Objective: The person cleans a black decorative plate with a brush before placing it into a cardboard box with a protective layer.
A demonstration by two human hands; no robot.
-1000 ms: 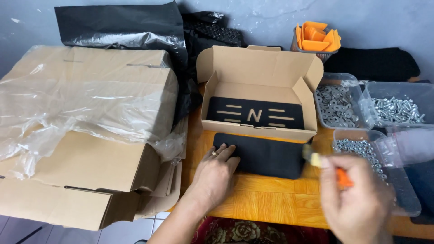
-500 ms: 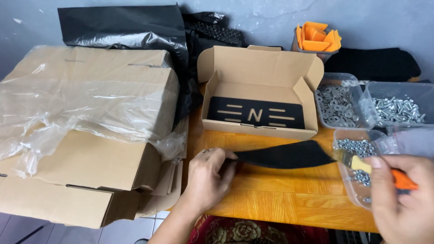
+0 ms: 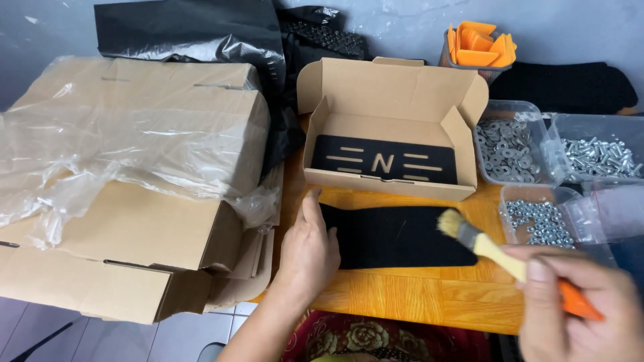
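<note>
A flat black rectangular panel [image 3: 396,236] lies on the orange wooden table [image 3: 416,295] in front of an open cardboard box [image 3: 392,114]. My left hand [image 3: 308,251] rests flat on the panel's left end, holding it down. My right hand [image 3: 577,308] grips a paintbrush [image 3: 493,251] with an orange handle; its pale bristles hover at the panel's upper right corner. Inside the box lies another black plate [image 3: 384,161] with cut-out slots.
Large cardboard cartons [image 3: 134,194] draped in clear plastic fill the left. Clear tubs of washers [image 3: 506,144], screws [image 3: 597,155] and nuts [image 3: 540,221] stand at the right. Orange plastic parts [image 3: 479,43] in a basket and black bags [image 3: 194,27] sit at the back.
The black panel was tilted up and turned half a second ago; now it lies flat again. My right hand brought the brush back to the panel's right end.
</note>
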